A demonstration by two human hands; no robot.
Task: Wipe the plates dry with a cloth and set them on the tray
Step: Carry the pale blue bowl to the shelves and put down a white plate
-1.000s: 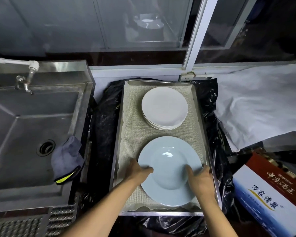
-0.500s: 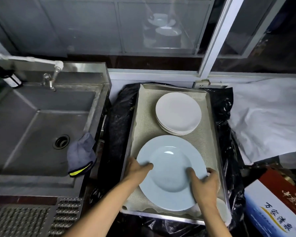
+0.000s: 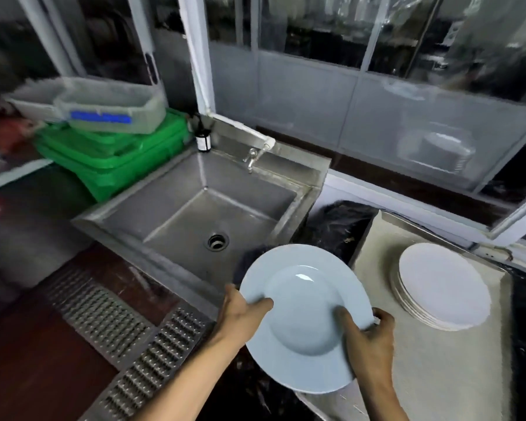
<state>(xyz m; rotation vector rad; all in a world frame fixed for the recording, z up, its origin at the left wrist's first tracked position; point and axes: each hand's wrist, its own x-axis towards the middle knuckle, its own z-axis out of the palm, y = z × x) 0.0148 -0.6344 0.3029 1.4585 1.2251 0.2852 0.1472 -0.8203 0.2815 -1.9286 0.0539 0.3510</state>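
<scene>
holding a pale blue plate (image 3: 304,320) by its two sides, both hands sit nearest the camera: the left hand (image 3: 242,311) grips the left rim with its thumb laid over the top face, and the right hand (image 3: 368,338) clamps the right rim, thumb on the upper surface and fingers curled round the edge and beneath. a grip on opposite sides like this keeps a wide, possibly wet and slippery plate level and leaves its face open to view. the plate hangs in the air between the sink and the tray, over the gap lined with black plastic (image 3: 343,226), not resting on anything. a dark cloth (image 3: 249,262) peeks out just behind the plate's far-left edge, draped at the sink's near corner, within easy reach for wiping; neither hand holds it, so i judge the drying of this plate is not yet begun. to the right lies the tray (image 3: 374,253), lined with a beige mat, and on it a stack of white plates (image 3: 444,287) pushed toward the far end, which leaves the near half of the mat free for larger plates. further off is the steel sink (image 3: 195,214) with its drain and tap, and beyond its left corner stacked green crates (image 3: 113,159) under a clear tub.
</scene>
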